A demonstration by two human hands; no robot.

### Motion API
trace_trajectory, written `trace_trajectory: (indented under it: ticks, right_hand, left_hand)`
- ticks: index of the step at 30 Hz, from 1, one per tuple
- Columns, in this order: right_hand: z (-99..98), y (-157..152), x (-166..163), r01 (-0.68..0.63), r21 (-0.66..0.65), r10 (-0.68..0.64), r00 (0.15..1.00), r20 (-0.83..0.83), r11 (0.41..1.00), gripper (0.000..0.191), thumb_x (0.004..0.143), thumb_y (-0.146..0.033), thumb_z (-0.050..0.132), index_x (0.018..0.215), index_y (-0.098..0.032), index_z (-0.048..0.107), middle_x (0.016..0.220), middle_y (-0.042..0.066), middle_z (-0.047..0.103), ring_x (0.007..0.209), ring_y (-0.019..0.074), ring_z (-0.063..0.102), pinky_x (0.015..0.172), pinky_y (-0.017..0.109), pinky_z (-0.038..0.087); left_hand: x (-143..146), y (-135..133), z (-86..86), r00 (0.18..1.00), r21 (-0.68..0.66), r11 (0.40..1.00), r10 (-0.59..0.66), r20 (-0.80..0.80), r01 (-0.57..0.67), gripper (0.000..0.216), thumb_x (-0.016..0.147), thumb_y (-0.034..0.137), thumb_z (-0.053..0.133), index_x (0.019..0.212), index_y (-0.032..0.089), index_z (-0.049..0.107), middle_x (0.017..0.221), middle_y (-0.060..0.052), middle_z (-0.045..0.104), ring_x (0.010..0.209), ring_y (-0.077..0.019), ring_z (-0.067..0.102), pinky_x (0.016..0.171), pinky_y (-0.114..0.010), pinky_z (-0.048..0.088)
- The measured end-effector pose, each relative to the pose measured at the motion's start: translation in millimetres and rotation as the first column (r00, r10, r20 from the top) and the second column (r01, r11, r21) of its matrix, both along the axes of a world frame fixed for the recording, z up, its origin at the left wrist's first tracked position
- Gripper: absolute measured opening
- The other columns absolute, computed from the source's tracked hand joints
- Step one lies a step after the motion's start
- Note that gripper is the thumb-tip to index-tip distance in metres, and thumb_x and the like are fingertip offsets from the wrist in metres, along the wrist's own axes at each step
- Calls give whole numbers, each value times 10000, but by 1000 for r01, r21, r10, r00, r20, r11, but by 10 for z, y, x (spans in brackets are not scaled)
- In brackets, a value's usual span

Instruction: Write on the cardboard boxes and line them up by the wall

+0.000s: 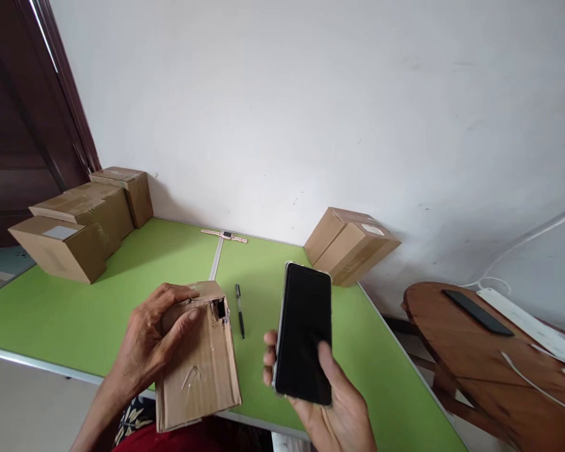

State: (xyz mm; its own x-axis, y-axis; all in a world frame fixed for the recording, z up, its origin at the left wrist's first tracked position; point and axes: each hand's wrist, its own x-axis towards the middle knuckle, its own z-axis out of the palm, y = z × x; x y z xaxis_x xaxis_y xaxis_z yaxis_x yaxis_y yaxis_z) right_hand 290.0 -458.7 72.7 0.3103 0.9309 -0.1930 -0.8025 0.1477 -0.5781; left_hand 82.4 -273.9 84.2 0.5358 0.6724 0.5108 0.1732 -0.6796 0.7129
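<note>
1. Smartphone (304, 333), black with a dark screen, stands upright in the right hand (332, 402), fingers curled around its left edge and the thumb resting on the glass, so the screen faces the person.
2. Left hand (153, 336) is clamped around the top of a worn cardboard box (198, 361); the box overhangs the near edge of the green table (75, 314), tilted toward the person, with a torn hole at its upper corner.
3. Black pen (240, 311) lies on the table between box and phone, touching neither.
4. Farther back, a wristwatch (225, 235) lies flat near the wall.
5. Sealed cartons are stacked at the left corner (82, 223); another carton (351, 245) leans against the wall on the right.
6. Beside the table, a brown wooden surface (471, 358) holds a second dark phone (478, 312) and a white power strip (527, 320).
</note>
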Motion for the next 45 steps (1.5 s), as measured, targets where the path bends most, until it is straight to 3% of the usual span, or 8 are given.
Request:
trace_trajectory:
  ticks: [5, 18, 25, 31, 34, 37, 41, 45]
  right_hand:
    - [246, 64, -370, -265, 70, 268, 963, -38, 962, 867, 848, -882, 612, 1176, -109, 827, 1125, 200, 833, 918, 290, 815, 852, 401, 644]
    - [172, 265, -763, -489, 27, 489, 872, 3, 872, 982, 748, -1032, 472, 1002, -153, 829, 857, 185, 817, 930, 385, 801, 823, 529, 638]
    - [160, 216, -702, -388, -3, 387, 919, 74, 922, 962, 748, -1004, 540, 1083, -150, 828, 1010, 198, 833, 864, 355, 811, 835, 515, 634]
    - [218, 140, -423, -161, -48, 166, 977, 133, 986, 878, 836, -946, 539, 1101, -165, 840, 1039, 174, 847, 827, 298, 816, 750, 404, 634]
    - [-15, 239, -43, 96, -140, -57, 963, 264, 986, 828, 743, -939, 676, 1075, -194, 821, 1019, 150, 854, 827, 323, 817, 753, 437, 637]
    - [-462, 434, 386, 443, -299, -247, 820, 516, 846, 882, 573, -987, 734, 1000, -216, 781, 963, 92, 850, 843, 288, 797, 768, 387, 619]
    - [-1014, 669, 718, 502, -355, -206, 760, 617, 788, 780, 493, -953, 774, 754, -224, 677, 692, 45, 749, 670, 242, 710, 600, 324, 520]
    - [-1283, 752, 780, 469, -379, -104, 726, 680, 798, 733, 626, -920, 711, 770, -202, 685, 635, 54, 689, 632, 246, 673, 593, 341, 480]
  left_hand:
    - [27, -36, 1, 1000, -5, 1000, -21, 16, 21, 181, 1047, 335, 633, 1152, 249, 754, 1131, -51, 761, 1055, -205, 733, 923, -288, 544]
    - [-28, -78, -66, 989, -120, 985, -116, 92, 127, 218, 1055, 309, 621, 1205, 248, 767, 1213, -81, 726, 1074, -229, 692, 952, -323, 543]
    - [-77, -53, -32, 997, -71, 996, -43, 62, 48, 208, 1055, 334, 618, 1177, 246, 761, 1154, -69, 756, 1072, -232, 722, 936, -319, 550]
    - [-123, -8, -7, 999, -30, 999, 25, 39, -23, 187, 1027, 349, 659, 1129, 240, 771, 1125, -62, 779, 1036, -215, 750, 897, -290, 568]
    - [-150, 8, -14, 998, -28, 999, 44, 45, -43, 190, 1018, 371, 667, 1111, 243, 773, 1113, -59, 784, 1025, -218, 754, 876, -288, 577]
    - [-162, 14, -27, 998, -27, 998, 53, 43, -52, 202, 1015, 388, 669, 1112, 246, 775, 1123, -61, 787, 1042, -226, 751, 883, -294, 584]
    - [-149, 11, -31, 998, -19, 998, 53, 23, -53, 208, 1018, 388, 664, 1118, 246, 778, 1128, -68, 791, 1055, -238, 754, 898, -309, 594]
    - [-133, 3, -9, 998, -21, 998, 61, 10, -60, 211, 1014, 398, 669, 1107, 245, 781, 1130, -76, 791, 1056, -253, 754, 889, -320, 600]
